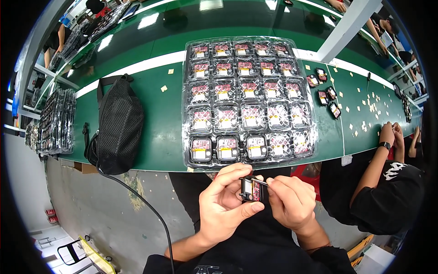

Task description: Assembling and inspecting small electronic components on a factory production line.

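A worker's left hand (223, 205), fingers curled and thumb closed in, grips a small black device (248, 188) with a red circuit board at the lower centre of the frame, just off the near edge of a green workbench (159, 123). The right hand (292, 201) pinches a slim, pale-tipped item at the device's upper edge; from here I cannot tell what it is.

Above the hands, a clear plastic tray (187, 128) lies flat on the bench, similar devices seated in its five rows of five. To its right, a few loose black units (335, 111) rest on the green, and small pale squares (164, 88) dot the bench on both sides. A black mesh bag (122, 125) sits left of centre, near stacked trays (59, 121) at the far left.

Beyond a white strip, glossy green surface stretches across the top of the frame under bright reflections, a white post (346, 34) slanting in at upper right. A co-worker in a black top (383, 198) sits at right, hands together over the bench. A yellow cart (93, 255) stands on the worn grey floor (109, 205), lower left.
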{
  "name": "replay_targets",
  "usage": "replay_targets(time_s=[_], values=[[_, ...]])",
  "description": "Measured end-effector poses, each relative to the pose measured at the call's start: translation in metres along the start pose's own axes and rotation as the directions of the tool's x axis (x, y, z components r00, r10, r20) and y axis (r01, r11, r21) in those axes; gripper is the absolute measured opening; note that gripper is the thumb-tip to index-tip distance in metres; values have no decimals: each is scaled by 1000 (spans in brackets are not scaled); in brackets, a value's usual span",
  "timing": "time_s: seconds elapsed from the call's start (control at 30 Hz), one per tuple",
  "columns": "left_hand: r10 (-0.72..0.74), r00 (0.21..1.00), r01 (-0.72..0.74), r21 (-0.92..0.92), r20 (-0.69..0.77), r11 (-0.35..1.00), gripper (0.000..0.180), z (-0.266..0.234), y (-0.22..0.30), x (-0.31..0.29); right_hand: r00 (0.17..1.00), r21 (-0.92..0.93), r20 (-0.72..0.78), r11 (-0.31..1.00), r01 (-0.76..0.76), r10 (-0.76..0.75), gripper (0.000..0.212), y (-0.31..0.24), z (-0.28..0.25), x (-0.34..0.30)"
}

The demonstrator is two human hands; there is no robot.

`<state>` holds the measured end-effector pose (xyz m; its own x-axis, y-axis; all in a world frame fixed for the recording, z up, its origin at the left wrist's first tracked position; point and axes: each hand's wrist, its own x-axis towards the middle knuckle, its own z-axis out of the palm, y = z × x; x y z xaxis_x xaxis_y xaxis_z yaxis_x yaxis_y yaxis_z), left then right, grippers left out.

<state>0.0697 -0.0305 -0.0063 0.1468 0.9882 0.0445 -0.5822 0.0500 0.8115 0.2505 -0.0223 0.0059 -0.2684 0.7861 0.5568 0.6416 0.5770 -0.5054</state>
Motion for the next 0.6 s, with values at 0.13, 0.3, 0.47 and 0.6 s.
replay_targets(time_s=[0.13, 0.3, 0.47, 0.6], values=[[-19, 999, 19, -9, -28, 1000, 65, -1, -2, -2, 999, 11, 40, 1000, 11, -11, 32, 1, -4, 6], [3, 995, 4, -70, 103, 998, 66, -2, -2, -1, 979, 273, 58, 940, -205, 197, 23, 6, -11, 3], [40, 993, -44, 37, 108, 998, 66, 3, -3, 3, 764, 826, 407, 156, -542, 500, 36, -20, -7, -24], [114, 973, -184, 377, 202, 908, 64, 4, 4, 7, 702, 833, 546, -389, -394, 458, 39, -9, -17, -17]])
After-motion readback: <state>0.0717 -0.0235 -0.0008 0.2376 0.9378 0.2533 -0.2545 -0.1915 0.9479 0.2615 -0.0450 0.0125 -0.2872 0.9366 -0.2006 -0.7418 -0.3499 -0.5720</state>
